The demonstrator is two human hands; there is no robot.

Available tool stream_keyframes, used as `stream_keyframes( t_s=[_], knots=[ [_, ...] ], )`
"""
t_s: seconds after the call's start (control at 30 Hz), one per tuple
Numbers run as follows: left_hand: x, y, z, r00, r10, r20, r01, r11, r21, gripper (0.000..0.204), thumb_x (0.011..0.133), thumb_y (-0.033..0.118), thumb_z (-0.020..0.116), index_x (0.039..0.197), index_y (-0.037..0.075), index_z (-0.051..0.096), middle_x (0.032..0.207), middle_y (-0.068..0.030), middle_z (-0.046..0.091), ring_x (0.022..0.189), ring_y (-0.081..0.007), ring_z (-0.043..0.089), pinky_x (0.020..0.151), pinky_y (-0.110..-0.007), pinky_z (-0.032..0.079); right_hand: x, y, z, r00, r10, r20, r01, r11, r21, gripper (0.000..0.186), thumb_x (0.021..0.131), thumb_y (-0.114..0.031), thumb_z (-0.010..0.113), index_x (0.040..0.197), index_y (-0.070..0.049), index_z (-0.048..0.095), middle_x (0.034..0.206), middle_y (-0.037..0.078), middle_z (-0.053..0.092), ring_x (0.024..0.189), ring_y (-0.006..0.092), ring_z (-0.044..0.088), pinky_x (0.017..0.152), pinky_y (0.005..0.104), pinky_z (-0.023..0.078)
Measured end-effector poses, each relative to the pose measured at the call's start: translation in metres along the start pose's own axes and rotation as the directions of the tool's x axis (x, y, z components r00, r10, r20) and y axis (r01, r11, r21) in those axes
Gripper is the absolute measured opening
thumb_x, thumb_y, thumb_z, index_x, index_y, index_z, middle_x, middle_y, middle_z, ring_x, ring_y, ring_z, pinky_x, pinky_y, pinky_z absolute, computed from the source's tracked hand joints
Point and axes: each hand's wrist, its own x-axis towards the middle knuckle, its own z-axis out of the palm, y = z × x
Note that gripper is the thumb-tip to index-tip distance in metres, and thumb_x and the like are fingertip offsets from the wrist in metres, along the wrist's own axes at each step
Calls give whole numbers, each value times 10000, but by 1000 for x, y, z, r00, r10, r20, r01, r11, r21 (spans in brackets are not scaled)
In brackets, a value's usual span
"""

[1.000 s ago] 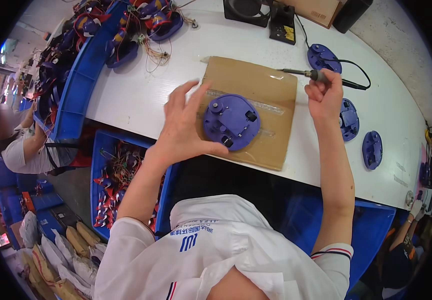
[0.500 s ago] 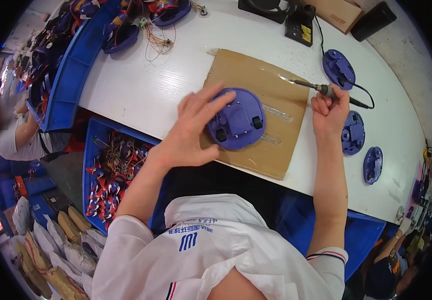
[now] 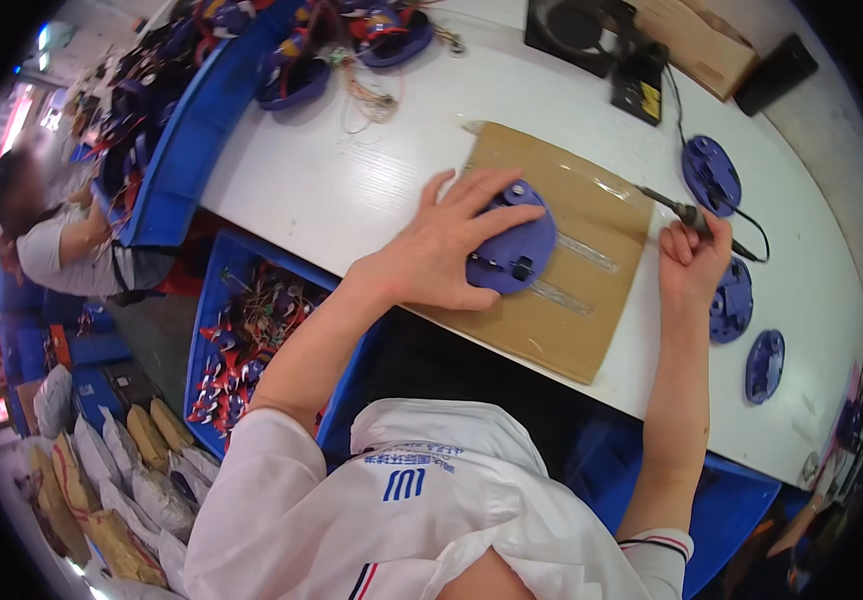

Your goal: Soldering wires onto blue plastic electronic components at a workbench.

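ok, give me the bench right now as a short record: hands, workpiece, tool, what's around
left hand: fingers spread over purple base, grip unclear
right hand: closed around soldering iron
iron tip: pointing left, near the cardboard's far right corner
workpiece support: cardboard sheet on white table
right of cardboard: three more purple parts
left: blue bin with wired parts

Purple oval base point(image 3: 538, 236) on cardboard point(image 3: 607, 300), part hidden by L fingers point(image 3: 514, 218); black bit point(image 3: 523, 268) near lower edge, prob. a wheel. Dark soldering iron point(image 3: 691, 214) slanted in R fingers point(image 3: 680, 243), tip point(image 3: 646, 190) up-L.
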Motion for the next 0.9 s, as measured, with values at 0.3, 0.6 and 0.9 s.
stream_keyframes(
  t_s=[0.3,0.6,0.9],
  knots=[
    [-149,-63,3,337,-637,-693,472,751,-461,171,791,100,662,947,29,673,988,-60,658,835,-174,590,740,-257,451,22,-12,-30,999,-28,19,29,996,-81,171,833,-91,512,828,77,541,544,-12,356,397,63,249,419,205,223],
    [-423,-194,-4,57,-675,-735,994,-33,108,362,784,302,663,1051,58,638,971,-115,648,889,-278,592,822,-367,442,27,-24,-30,997,28,67,-27,1000,-7,138,872,-89,474,899,47,468,652,33,416,423,53,273,405,185,208],
    [-398,-194,-68,-248,-969,18,913,-227,338,543,716,261,679,1241,169,574,1105,-138,622,975,-295,582,870,-387,431,19,-15,-23,998,-36,45,39,997,-65,144,867,-103,488,882,40,488,659,44,423,422,51,270,400,183,205]
  ],
)
